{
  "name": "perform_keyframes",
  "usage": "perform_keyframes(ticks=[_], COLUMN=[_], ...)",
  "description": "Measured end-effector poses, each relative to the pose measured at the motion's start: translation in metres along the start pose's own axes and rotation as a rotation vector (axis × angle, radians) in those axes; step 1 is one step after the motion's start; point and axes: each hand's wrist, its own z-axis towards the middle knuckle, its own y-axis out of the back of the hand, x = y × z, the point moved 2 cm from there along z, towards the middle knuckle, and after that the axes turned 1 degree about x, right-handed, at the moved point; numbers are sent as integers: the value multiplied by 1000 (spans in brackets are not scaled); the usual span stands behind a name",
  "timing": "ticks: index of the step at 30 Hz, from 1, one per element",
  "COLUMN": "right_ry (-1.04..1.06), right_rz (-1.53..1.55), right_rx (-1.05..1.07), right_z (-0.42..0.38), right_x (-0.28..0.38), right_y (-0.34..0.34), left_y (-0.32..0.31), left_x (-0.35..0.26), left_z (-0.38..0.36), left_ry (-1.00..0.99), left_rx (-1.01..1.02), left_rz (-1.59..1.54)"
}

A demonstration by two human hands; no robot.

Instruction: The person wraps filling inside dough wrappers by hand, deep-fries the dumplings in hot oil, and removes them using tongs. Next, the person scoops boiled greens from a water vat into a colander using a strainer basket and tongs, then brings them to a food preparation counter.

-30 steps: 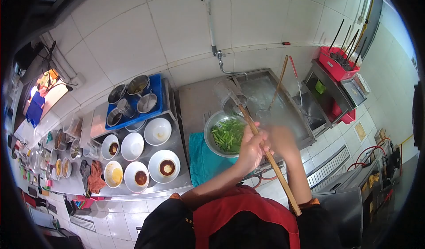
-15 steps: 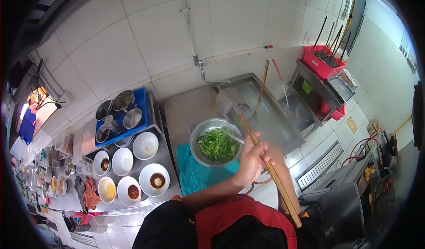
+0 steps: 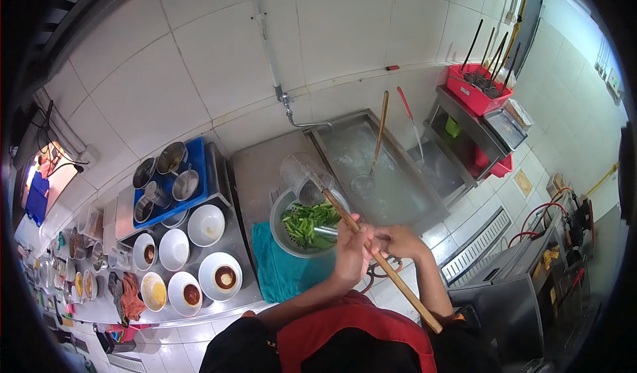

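My left hand point(image 3: 352, 250) is wrapped round the wooden handle point(image 3: 401, 283) of a wire strainer point(image 3: 305, 179). The strainer's mesh hangs over the back of a metal bowl point(image 3: 282, 239) holding chopped green vegetables point(image 3: 309, 224). A metal utensil point(image 3: 326, 231) reaches from the vegetables towards my hands. My right hand point(image 3: 397, 242) is just right of my left, its fingers curled; what they hold is hidden. Under and beside the bowl lies a teal cloth point(image 3: 282, 277).
A water-filled basin point(image 3: 358, 144) with a ladle point(image 3: 363, 185) lies beyond my hands. White bowls point(image 3: 219, 276), some with sauce, and a blue tray point(image 3: 194, 194) of metal pots are at the left. A red bin point(image 3: 472, 94) sits at the upper right.
The strainer has moved left, from the basin's edge to above the bowl. My left hand has shifted left with its handle. My right hand now shows more beside it.
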Motion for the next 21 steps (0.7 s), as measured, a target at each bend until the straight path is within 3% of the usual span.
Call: perform_keyframes(ticks=[4,6,8,10,11,12,13,15,17,18,21], right_ry=[73,-4,24,147,71,-65,37,25,-97,-95,-122], right_rz=[-123,255,790,240,190,330,317,308,268,296,416], right_rx=[-140,-202,-243,-341,-268,-201,-292,-386,-356,-400,-417], right_z=[-11,2,-15,-49,-76,-91,-99,-109,-122,-128,-135], right_x=[-12,-82,-106,-88,-69,-58,-70,-91,-92,-93,-99], right_y=[-19,-64,-81,-59,-35,-21,-26,-35,-38,-46,-71], left_y=[-16,-35,-53,-77,-86,-84,-87,-89,-71,-57,-14], left_x=[9,12,14,19,23,31,37,53,83,93,128], left_z=[3,2,-1,-1,1,12,19,40,78,95,156], left_ry=[-2,50,164,284,289,287,354,473,584,717,888], left_rx=[66,98,75,13,42,72,91,126,180,214,250], left_rz=[-16,3,2,98,105,112,138,11,-60,-246,-371])
